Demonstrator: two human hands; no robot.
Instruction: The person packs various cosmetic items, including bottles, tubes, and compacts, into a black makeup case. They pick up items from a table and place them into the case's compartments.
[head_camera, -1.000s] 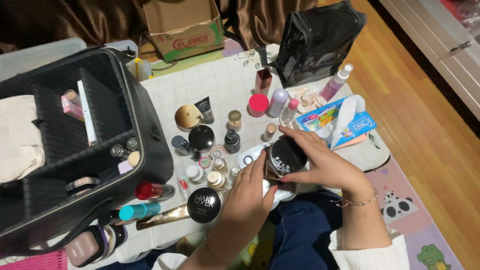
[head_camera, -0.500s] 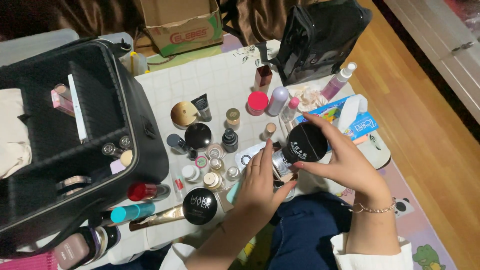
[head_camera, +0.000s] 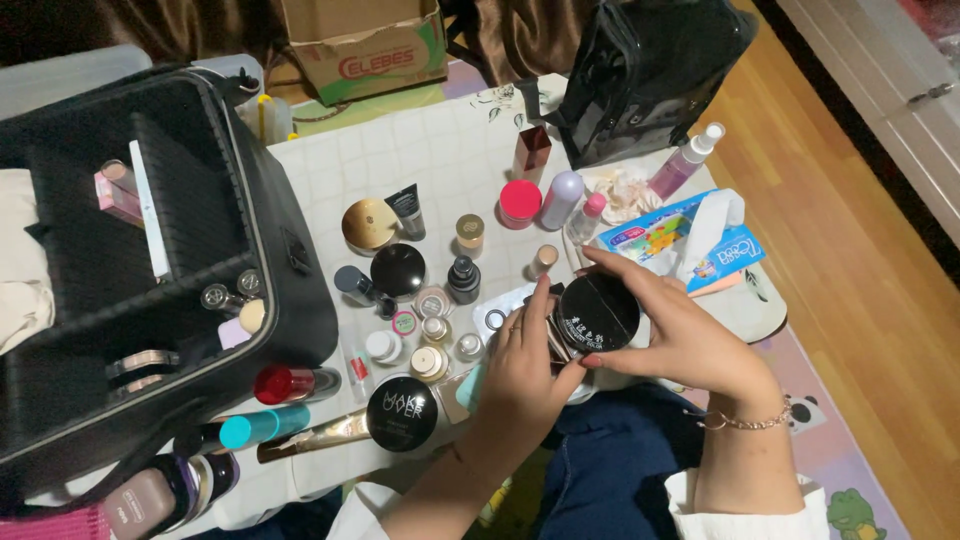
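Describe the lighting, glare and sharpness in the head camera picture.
Head view: light falls evenly on the white table, while the top left corner is dark; the round black compact between the left hand and right hand looks sharp, with soft glare on its lid.

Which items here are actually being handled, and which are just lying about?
In hand:
round black compact
left hand
right hand

Lying about:
black makeup case
tissue pack
cardboard box
red-capped jar

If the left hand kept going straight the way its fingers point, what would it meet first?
Probably the small tan-capped bottle, just beyond the left hand, which grips the round black compact; depth is hard to judge from above.
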